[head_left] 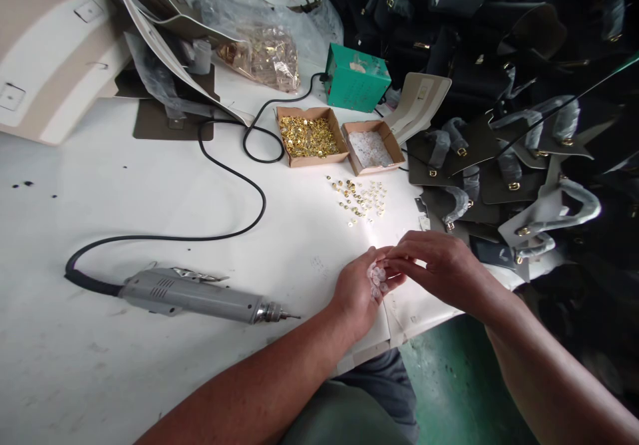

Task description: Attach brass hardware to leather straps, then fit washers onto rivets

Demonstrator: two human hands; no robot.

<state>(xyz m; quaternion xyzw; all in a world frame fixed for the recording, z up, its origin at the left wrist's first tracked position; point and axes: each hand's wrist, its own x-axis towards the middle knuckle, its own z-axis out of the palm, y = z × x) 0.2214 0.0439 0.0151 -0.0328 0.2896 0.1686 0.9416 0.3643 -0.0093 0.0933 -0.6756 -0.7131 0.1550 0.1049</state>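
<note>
Cupped near the table's front edge, my left hand holds several small clear plastic discs in its palm. Over its fingers reaches my right hand, fingers bent together and pointing left; what its fingertips hold, if anything, is hidden. Beyond the hands, small gold pieces and clear discs lie loose on the white table. Behind them stand a cardboard box of gold pieces and a smaller box of clear discs.
A grey electric screwdriver lies at left, its black cable looping back to a green box. A bag of metal parts sits at the back. Dark bag pieces with wrapped handles crowd the right; beige panels stand back left.
</note>
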